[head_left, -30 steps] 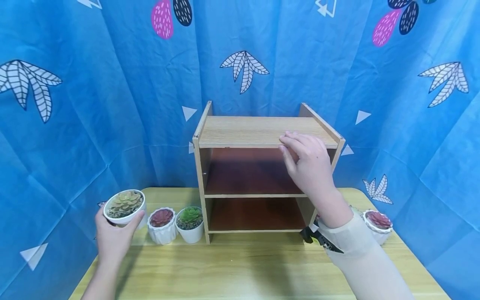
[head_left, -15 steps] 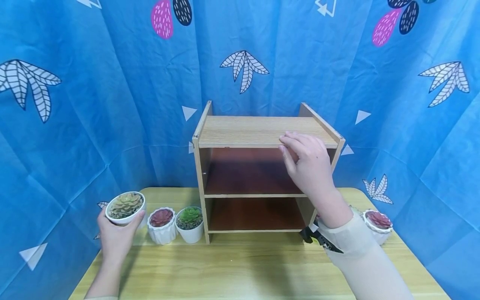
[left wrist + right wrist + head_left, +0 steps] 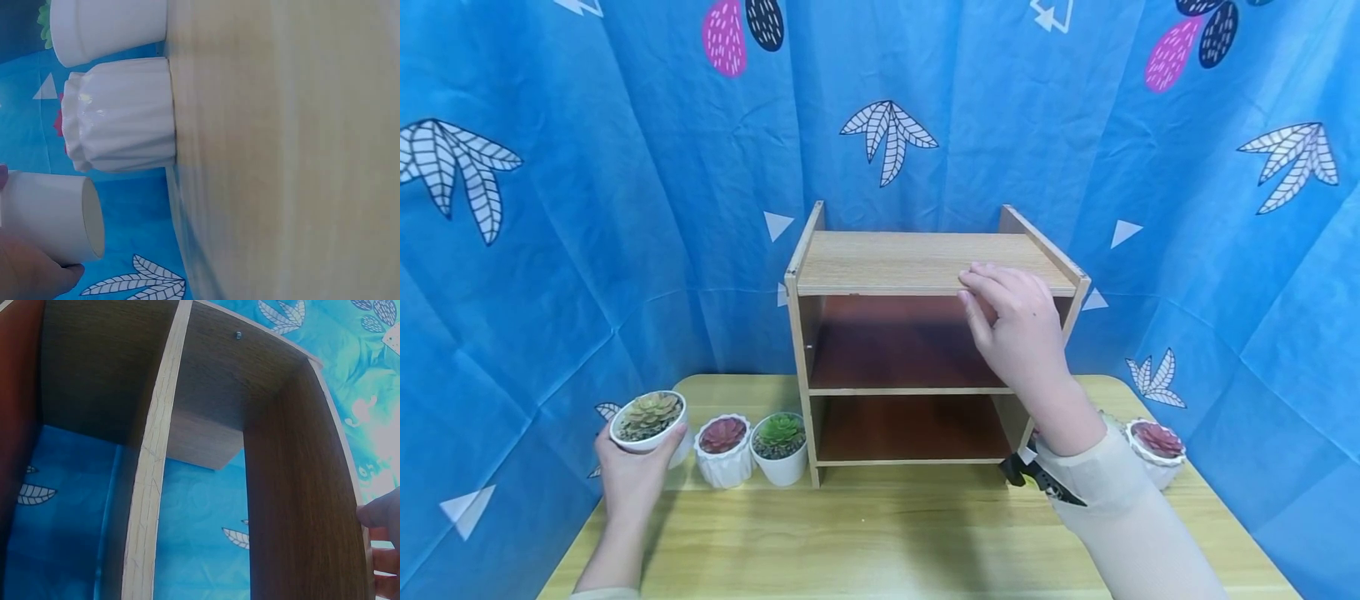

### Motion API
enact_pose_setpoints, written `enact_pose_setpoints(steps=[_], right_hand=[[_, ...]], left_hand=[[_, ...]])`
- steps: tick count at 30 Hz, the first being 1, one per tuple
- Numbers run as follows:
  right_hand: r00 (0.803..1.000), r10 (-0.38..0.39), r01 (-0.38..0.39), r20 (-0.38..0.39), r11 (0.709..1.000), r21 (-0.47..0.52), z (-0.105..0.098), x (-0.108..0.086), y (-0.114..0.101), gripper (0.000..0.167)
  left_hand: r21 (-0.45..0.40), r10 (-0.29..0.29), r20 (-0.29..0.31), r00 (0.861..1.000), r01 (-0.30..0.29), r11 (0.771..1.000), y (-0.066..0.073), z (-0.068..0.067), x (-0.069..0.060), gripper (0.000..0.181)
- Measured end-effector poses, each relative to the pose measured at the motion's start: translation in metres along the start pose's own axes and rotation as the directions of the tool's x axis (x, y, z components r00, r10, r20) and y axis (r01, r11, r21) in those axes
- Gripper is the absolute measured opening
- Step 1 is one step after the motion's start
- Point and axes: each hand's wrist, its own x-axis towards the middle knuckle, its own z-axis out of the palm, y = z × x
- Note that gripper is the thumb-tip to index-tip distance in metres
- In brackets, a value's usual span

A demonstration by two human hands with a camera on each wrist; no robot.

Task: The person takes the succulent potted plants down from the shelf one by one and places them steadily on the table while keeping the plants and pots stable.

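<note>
My left hand (image 3: 632, 483) holds a potted succulent (image 3: 649, 417) with yellow-green leaves, in a plain white pot. In the left wrist view, that white pot (image 3: 50, 212) is off the table, its base showing, with thumb and fingers around it. To its right stand a ribbed white pot with a dark red succulent (image 3: 723, 450) and a white pot with a green succulent (image 3: 779, 448). My right hand (image 3: 1018, 329) rests at the front edge of the wooden shelf's top board (image 3: 917, 260), fingers loosely bent over it. In the right wrist view, the thumb (image 3: 378, 512) touches the board's edge.
Below the top board, the wooden shelf unit has a middle board (image 3: 895, 358) and a lower board (image 3: 910, 433). Right of it stands a white pot with a reddish succulent (image 3: 1156, 450), another plant partly hidden behind my sleeve. A blue patterned curtain (image 3: 880, 75) surrounds the table (image 3: 850, 542).
My left hand has lowered the potted succulent slightly toward the table, after a small shift right. The right hand and the shelf unit stay where they were.
</note>
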Motion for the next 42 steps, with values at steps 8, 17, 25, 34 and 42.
enact_pose_setpoints(steps=[8,17,25,34,42], right_hand=[[1.0,-0.004,0.004,-0.003,1.0,0.0,0.0,0.0,0.0,0.025],[1.0,-0.005,0.005,-0.002,1.0,0.0,0.0,0.001,0.0,0.026],[1.0,0.002,-0.002,-0.002,1.0,0.001,0.0,0.001,0.0,0.025],[1.0,-0.002,0.002,-0.006,1.0,-0.008,0.0,0.001,0.0,0.024],[1.0,-0.003,0.002,-0.012,1.0,-0.007,0.0,0.0,-0.001,0.025]], left_hand=[[0.018,-0.017,0.015,1.0,0.016,1.0,-0.006,0.0,0.004,0.107],[0.099,-0.039,0.07,0.997,0.032,0.995,-0.014,0.0,0.01,0.108],[0.145,-0.074,0.128,0.989,0.055,0.988,-0.017,-0.002,0.012,0.11],[0.169,-0.078,0.161,0.984,0.051,0.984,-0.019,-0.001,0.011,0.112],[0.194,-0.116,0.186,0.976,0.079,0.978,-0.024,-0.001,0.015,0.116]])
